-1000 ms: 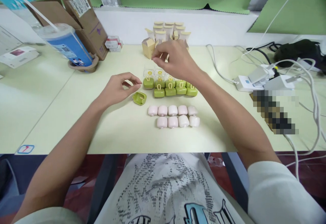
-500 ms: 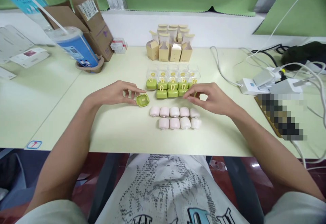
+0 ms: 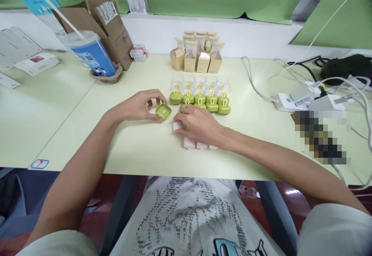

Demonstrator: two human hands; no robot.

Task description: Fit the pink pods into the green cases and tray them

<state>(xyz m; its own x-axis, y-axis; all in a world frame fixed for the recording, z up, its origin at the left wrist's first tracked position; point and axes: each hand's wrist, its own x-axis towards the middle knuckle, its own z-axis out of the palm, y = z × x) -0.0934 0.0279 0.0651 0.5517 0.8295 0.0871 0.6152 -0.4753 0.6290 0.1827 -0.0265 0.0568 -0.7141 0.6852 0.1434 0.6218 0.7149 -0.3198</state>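
My left hand (image 3: 148,105) pinches a small square green lid (image 3: 163,111) by its side, its hollow inside facing up. My right hand (image 3: 197,124) is over the rows of pale pink rounded pieces (image 3: 190,143), its fingers and thumb closed around the leftmost pink piece (image 3: 177,125) of the far row. The hand and wrist hide much of the other pink pieces. Just beyond stand rows of small green cases (image 3: 212,106) with pale yellow loops on top. One green case (image 3: 175,97) sits at the left end of the far row.
Clear plastic covers (image 3: 200,83) stand behind the green cases, and several open tan boxes (image 3: 190,61) behind those. On the left are a blue cup (image 3: 94,56) with a straw and a cardboard box (image 3: 116,35). Power strips (image 3: 290,101) and cables lie on the right.
My right hand has moved left and nearer, from the right end of the green cases to the leftmost pink piece. My left hand still holds the green lid, now tilted slightly differently.
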